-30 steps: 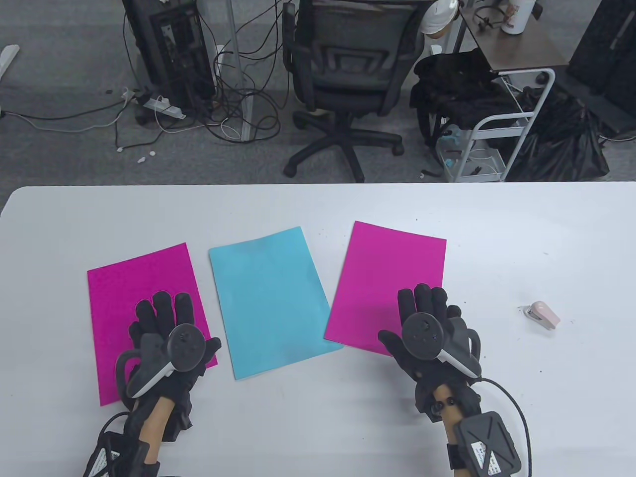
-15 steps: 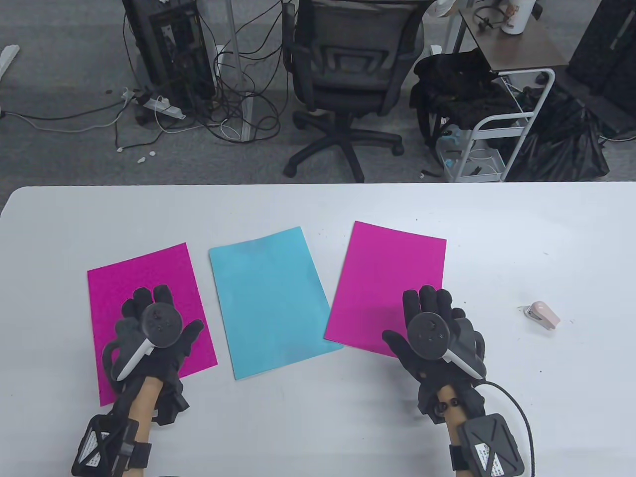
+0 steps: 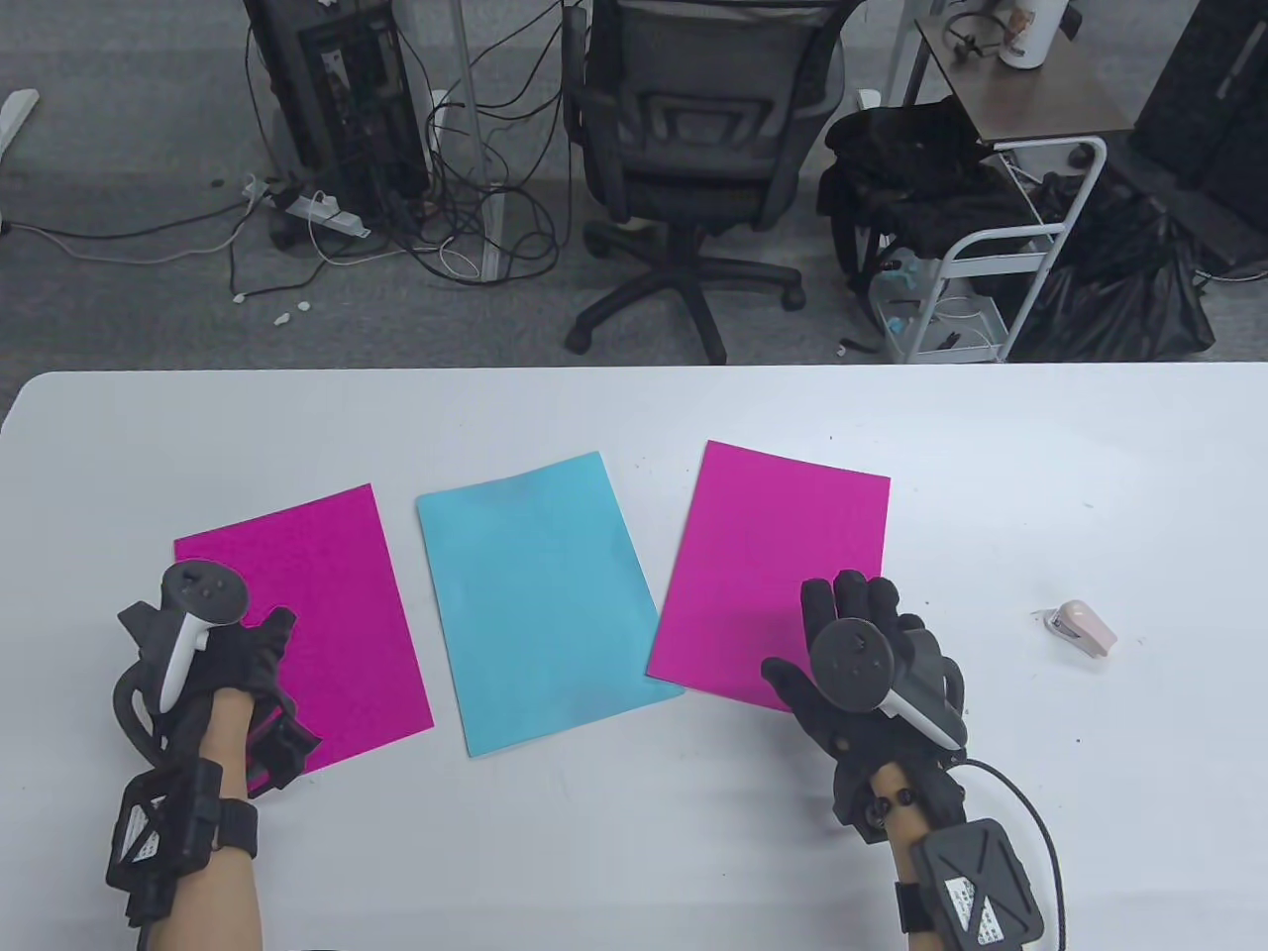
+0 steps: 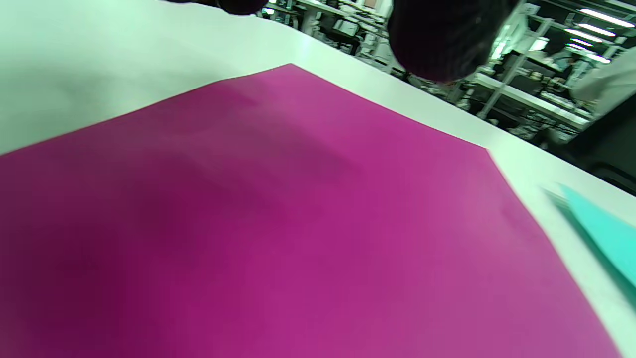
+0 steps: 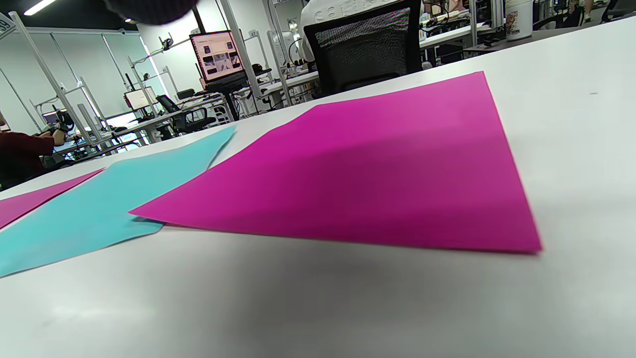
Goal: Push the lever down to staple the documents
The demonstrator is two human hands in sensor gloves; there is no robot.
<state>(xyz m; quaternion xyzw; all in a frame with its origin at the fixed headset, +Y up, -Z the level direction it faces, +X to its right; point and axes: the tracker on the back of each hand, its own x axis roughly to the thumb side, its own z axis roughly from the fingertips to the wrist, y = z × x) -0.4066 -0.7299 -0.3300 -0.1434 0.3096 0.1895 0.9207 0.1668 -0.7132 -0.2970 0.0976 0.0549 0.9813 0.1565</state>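
Three sheets lie on the white table (image 3: 634, 416): a magenta sheet on the left (image 3: 317, 584), a light blue sheet (image 3: 540, 594) in the middle and a magenta sheet on the right (image 3: 773, 545). A small pink stapler (image 3: 1085, 627) lies apart at the right. My left hand (image 3: 233, 644) is turned on its side over the left sheet's left edge, thumb over the paper. The left wrist view shows that sheet (image 4: 323, 223) flat, with a fingertip (image 4: 437, 40) above it holding nothing. My right hand (image 3: 857, 619) is spread open over the right sheet's near corner.
An office chair (image 3: 693, 149) and a white cart (image 3: 991, 267) with dark clothing stand on the floor beyond the table's far edge. Cables and a power strip (image 3: 317, 208) lie at the far left. Bare table surrounds the stapler.
My left hand has slid left and back across the left magenta sheet and rolled onto its side at the sheet's left edge. My right hand, the sheets and the stapler have stayed put.
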